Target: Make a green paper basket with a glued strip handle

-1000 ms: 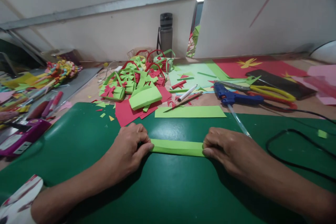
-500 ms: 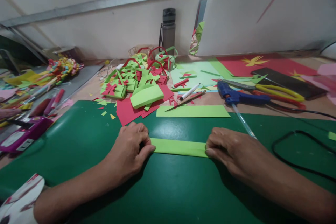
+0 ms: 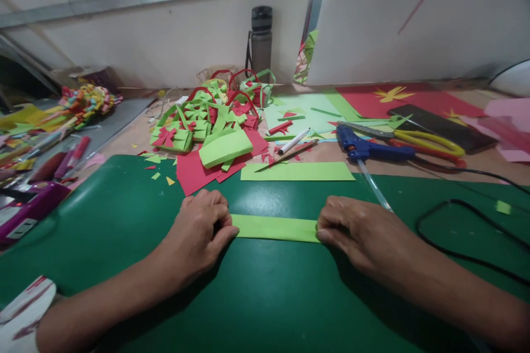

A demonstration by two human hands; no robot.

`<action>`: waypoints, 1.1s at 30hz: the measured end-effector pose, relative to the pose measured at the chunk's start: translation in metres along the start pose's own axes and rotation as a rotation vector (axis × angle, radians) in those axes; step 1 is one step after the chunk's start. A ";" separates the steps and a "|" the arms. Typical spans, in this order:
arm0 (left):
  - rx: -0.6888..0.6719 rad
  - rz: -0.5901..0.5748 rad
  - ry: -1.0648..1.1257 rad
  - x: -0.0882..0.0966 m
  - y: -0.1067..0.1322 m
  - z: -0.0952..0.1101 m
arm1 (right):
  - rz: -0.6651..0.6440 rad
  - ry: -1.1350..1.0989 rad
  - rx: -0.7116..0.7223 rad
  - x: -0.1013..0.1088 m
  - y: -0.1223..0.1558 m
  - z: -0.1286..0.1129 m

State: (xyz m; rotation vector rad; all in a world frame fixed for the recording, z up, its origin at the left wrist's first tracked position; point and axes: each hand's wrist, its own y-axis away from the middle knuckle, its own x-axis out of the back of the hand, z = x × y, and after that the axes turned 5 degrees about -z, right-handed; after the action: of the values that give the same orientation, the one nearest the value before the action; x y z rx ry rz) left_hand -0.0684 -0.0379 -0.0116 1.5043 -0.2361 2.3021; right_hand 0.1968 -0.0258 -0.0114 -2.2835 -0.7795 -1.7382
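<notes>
A folded light-green paper strip (image 3: pixel 275 228) lies level over the green mat (image 3: pixel 269 298), stretched between my two hands. My left hand (image 3: pixel 206 229) pinches its left end between thumb and curled fingers. At the right end, my right hand (image 3: pixel 351 229) grips the strip the same way. The strip's two ends are hidden in my fingers. Just beyond it lies another flat green paper strip (image 3: pixel 298 171), with a pencil (image 3: pixel 285 155) and a white marker (image 3: pixel 294 141) at its far edge.
Small green and red paper bags (image 3: pixel 199 121) are heaped at the back, near a dark bottle (image 3: pixel 261 44). A blue glue gun (image 3: pixel 368 146) rests at the right beside yellow-and-red-handled scissors (image 3: pixel 430 140), its black cord (image 3: pixel 434 207) looping over the mat. A purple device (image 3: pixel 37 207) sits far left.
The whole view has shifted slightly, so things appear a little further left. Both hands keep their pinch on the paper strip, which looks nearly the same.
</notes>
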 end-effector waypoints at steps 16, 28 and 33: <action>-0.491 -0.145 -0.613 0.009 -0.015 0.007 | -0.035 -0.048 -0.110 0.015 0.001 -0.013; -0.600 -0.187 -0.691 0.001 -0.025 0.027 | -0.025 -0.035 -0.082 0.014 0.003 -0.011; -0.593 -0.135 -0.644 0.000 -0.021 0.017 | -0.009 -0.037 -0.072 0.013 0.002 -0.010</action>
State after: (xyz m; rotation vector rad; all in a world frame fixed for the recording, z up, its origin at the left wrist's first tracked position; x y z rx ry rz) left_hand -0.0453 -0.0241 -0.0059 1.7850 -0.8661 1.3888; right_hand 0.1917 -0.0283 0.0043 -2.3683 -0.7475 -1.7602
